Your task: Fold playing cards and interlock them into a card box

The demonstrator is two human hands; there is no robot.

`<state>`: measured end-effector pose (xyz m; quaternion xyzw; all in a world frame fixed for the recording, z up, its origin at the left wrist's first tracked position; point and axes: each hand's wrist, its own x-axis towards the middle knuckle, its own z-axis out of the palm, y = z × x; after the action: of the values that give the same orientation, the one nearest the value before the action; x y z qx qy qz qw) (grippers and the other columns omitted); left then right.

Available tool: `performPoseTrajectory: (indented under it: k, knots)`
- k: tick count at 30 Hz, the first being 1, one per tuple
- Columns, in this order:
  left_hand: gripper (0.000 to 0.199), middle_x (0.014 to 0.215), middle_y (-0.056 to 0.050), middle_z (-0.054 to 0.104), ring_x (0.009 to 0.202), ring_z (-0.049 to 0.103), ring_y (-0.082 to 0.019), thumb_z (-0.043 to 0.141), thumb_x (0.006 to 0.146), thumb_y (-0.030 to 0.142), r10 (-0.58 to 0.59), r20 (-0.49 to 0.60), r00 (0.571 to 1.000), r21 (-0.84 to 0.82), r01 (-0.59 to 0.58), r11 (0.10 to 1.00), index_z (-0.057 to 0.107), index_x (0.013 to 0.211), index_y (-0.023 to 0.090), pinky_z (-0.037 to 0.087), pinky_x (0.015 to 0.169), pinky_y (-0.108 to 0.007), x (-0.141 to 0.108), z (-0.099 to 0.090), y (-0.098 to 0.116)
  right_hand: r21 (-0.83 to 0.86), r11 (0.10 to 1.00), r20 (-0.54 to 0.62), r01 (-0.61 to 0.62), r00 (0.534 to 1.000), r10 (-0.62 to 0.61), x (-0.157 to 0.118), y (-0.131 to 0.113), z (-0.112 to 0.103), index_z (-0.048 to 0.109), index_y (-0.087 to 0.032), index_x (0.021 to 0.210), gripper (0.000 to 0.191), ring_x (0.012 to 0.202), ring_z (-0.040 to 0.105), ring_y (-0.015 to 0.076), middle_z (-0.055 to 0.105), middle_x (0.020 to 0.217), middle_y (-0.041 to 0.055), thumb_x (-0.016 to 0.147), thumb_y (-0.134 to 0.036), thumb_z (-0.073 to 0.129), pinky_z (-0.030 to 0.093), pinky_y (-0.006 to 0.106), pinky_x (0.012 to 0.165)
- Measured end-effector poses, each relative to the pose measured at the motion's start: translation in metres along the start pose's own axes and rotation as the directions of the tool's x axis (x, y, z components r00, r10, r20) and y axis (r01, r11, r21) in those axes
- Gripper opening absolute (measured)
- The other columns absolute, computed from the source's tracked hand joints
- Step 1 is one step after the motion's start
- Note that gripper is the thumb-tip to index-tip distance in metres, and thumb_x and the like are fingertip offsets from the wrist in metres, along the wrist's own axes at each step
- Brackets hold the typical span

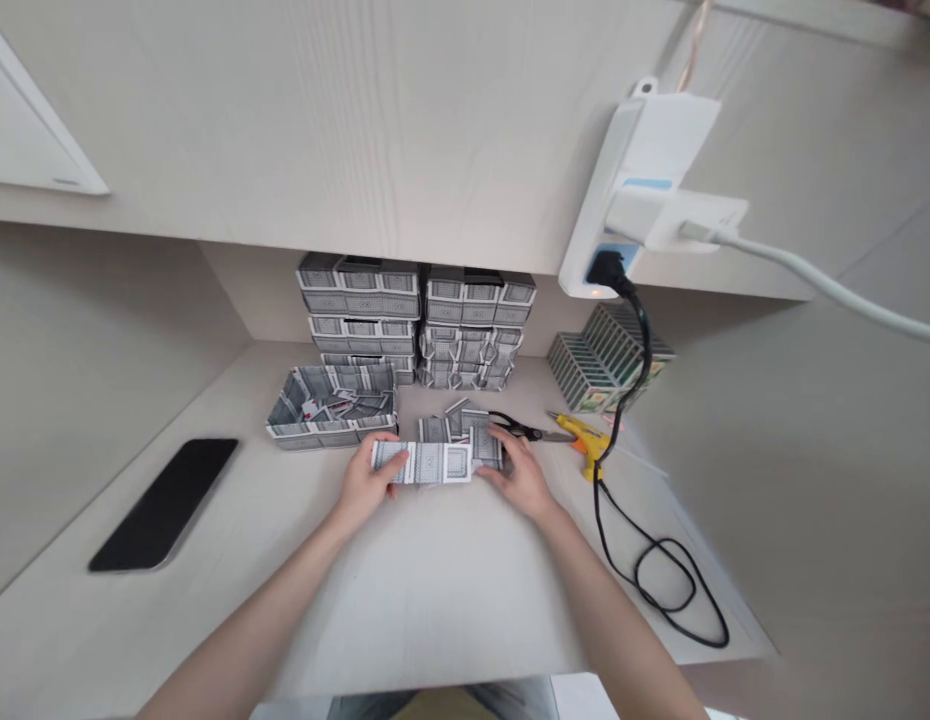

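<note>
My left hand (369, 476) grips the left end of a strip of joined, folded playing cards (430, 463), thumb on top. At the strip's right end, my right hand (522, 474) has its fingers closed on a grey-backed playing card (485, 442). Whether that card is joined to the strip I cannot tell. Just behind the strip lie loose folded cards (435, 430), partly hidden by it. Black-handled scissors (514, 425) rest behind my right hand. To the left is an open box made of cards (326, 437), with folded card pieces inside.
Card-built boxes stand in a left stack (362, 303) and a right stack (476, 310) against the back. A yellow glue gun (592, 440) lies right, its black cable (656, 600) looped on the desk. A green striped object (607, 360) stands behind; a phone (165, 505) lies left. A power strip (630, 200) hangs above.
</note>
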<state>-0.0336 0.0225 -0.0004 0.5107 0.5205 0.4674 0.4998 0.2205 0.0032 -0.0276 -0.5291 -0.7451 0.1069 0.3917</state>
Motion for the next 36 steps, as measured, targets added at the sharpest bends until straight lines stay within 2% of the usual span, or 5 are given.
performPoseTrajectory:
  k: [3,8,15,25,36]
  knots:
    - [0.033,0.057,0.007,0.050,0.033,0.042,-0.006,0.064,0.067,0.037,-0.012,-0.003,1.000,-0.030,0.012,0.999,0.048,0.091,0.019,0.034,0.028,-0.017,0.003,-0.002,-0.001,0.024,0.997,-0.016,-0.068,0.998,0.068,-0.003,0.004,0.005,0.046,-0.022,0.120,0.054,0.102,0.050,0.0262,0.056,0.112,0.0100,0.069,-0.025,0.062,0.041,0.043,0.087]
    - [0.032,0.060,0.007,0.052,0.034,0.043,-0.006,0.064,0.067,0.036,-0.003,-0.034,0.999,-0.062,0.001,0.998,0.049,0.090,0.019,0.037,0.030,-0.018,0.006,-0.001,-0.006,0.056,0.998,-0.020,-0.038,0.999,0.039,-0.008,0.005,0.007,0.053,-0.024,0.115,0.049,0.101,0.050,0.0235,0.053,0.105,0.0079,0.067,-0.011,0.055,0.042,0.040,0.088]
    - [0.031,0.061,0.006,0.052,0.035,0.044,-0.006,0.064,0.067,0.035,-0.005,-0.030,1.000,-0.056,0.003,0.998,0.050,0.089,0.019,0.038,0.030,-0.018,0.004,0.001,-0.007,-0.013,1.000,0.081,-0.013,0.997,0.014,-0.008,-0.012,0.001,0.047,-0.022,0.124,0.066,0.107,0.044,0.0280,0.049,0.115,0.0110,0.065,-0.045,0.068,0.038,0.045,0.092]
    - [0.032,0.059,0.006,0.053,0.033,0.044,-0.006,0.065,0.067,0.035,-0.009,-0.019,1.000,-0.055,0.008,0.998,0.050,0.090,0.019,0.037,0.029,-0.017,0.006,0.001,-0.007,-0.043,0.999,0.152,0.019,0.988,-0.012,-0.008,-0.009,-0.002,0.049,-0.024,0.122,0.068,0.106,0.045,0.0283,0.049,0.112,0.0103,0.062,-0.049,0.069,0.039,0.044,0.091]
    - [0.034,0.058,0.006,0.053,0.032,0.045,-0.006,0.065,0.067,0.037,-0.011,-0.006,1.000,-0.069,0.011,0.998,0.050,0.091,0.019,0.037,0.030,-0.018,0.007,0.000,-0.008,-0.027,0.998,-0.039,-0.048,0.998,0.047,-0.006,-0.026,-0.003,0.052,-0.020,0.101,0.058,0.096,0.047,0.0273,0.053,0.098,0.0089,0.057,-0.054,0.070,0.041,0.043,0.083]
